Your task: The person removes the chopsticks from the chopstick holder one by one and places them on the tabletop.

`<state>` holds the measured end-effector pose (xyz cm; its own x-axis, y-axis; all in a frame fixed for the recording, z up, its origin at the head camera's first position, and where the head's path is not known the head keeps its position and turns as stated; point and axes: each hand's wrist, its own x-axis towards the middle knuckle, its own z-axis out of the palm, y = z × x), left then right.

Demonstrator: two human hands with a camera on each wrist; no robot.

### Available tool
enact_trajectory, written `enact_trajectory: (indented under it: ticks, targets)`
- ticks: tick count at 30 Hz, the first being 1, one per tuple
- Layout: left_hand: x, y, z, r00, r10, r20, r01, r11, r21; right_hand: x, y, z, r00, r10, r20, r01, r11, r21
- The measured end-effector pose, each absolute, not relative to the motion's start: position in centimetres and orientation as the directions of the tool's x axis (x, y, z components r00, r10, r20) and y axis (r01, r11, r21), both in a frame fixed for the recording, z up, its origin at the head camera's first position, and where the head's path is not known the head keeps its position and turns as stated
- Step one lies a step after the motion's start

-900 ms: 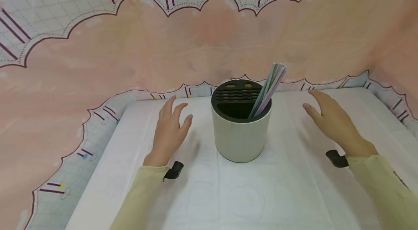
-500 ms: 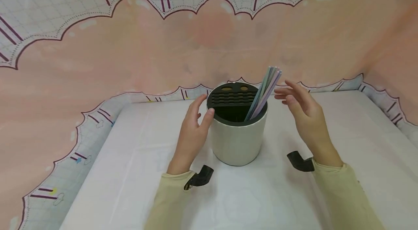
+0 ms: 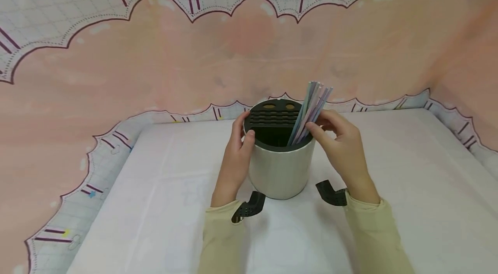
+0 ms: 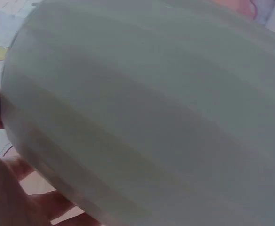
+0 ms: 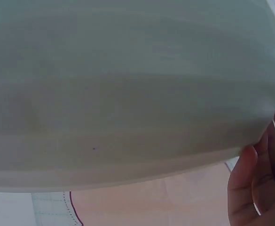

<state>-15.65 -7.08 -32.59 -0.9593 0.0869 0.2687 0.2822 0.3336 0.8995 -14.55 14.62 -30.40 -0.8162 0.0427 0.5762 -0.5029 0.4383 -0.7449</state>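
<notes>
A round off-white pen holder with a black slotted top stands upright on the table. Several thin pastel sticks, straw-like, lean to the right out of its open front compartment. My left hand grips the holder's left side, thumb on the black rim and fingers around the far side; the left wrist view shows the holder wall filling most of the frame. At the right rim, my right hand pinches the sticks, its thumb in front and fingers behind. In the right wrist view, fingers show by the holder's edge.
A white cloth covers the table. Behind and to the left hangs a peach-coloured patterned curtain that meets the table's back edge. Each wrist carries a black camera mount.
Both hands have moved inward from either side to the pen holder. The left has taken hold of its side; the right has reached the sticks, which now stand slightly more spread.
</notes>
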Motion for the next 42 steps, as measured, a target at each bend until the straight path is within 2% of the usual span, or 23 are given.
enact_trajectory:
  ticks: [4,11,19,25,28,31,35,38,42]
  targets:
    - [-15.4,-7.1,-32.2,-0.967,0.070,0.246,0.253,0.390,0.885,-14.8,14.1,-30.7,-0.783,-0.007,0.622,-0.533,0.523,-0.665]
    - [-14.7,-6.2,-31.7,-0.934,0.050,0.354,0.315,0.584,0.748,-14.6,14.0,-30.4,-0.734,-0.146,0.663,-0.590,0.620,-0.517]
    - [-14.8,-6.1,-31.3,-0.921,0.046,0.388,0.336,0.601,0.725,-14.2,13.5,-29.7,-0.709,-0.307,0.634,-0.637,0.665,-0.390]
    - [-15.1,-6.2,-31.3,-0.919,0.043,0.391,0.338,0.596,0.729,-14.0,13.5,-29.4,-0.787,-0.326,0.524,-0.584,0.668,-0.462]
    - [-15.1,-6.3,-31.3,-0.922,0.032,0.386,0.326,0.604,0.728,-14.0,13.4,-29.5,-0.807,-0.294,0.512,-0.558,0.662,-0.500]
    - [-15.0,-6.3,-31.3,-0.923,0.020,0.384,0.315,0.611,0.726,-14.1,13.3,-29.6,-0.795,-0.233,0.560,-0.554,0.654,-0.515]
    - [-15.0,-6.3,-31.2,-0.924,0.019,0.381,0.312,0.610,0.728,-14.2,13.2,-29.5,-0.750,-0.089,0.656,-0.563,0.606,-0.562]
    - [-14.9,-6.2,-31.2,-0.929,0.023,0.370,0.306,0.613,0.729,-14.0,13.1,-29.3,-0.738,-0.002,0.674,-0.590,0.486,-0.645]
    - [-15.0,-6.1,-31.3,-0.925,0.022,0.379,0.312,0.615,0.724,-13.2,12.6,-28.1,-0.740,0.048,0.671,-0.625,0.320,-0.712]
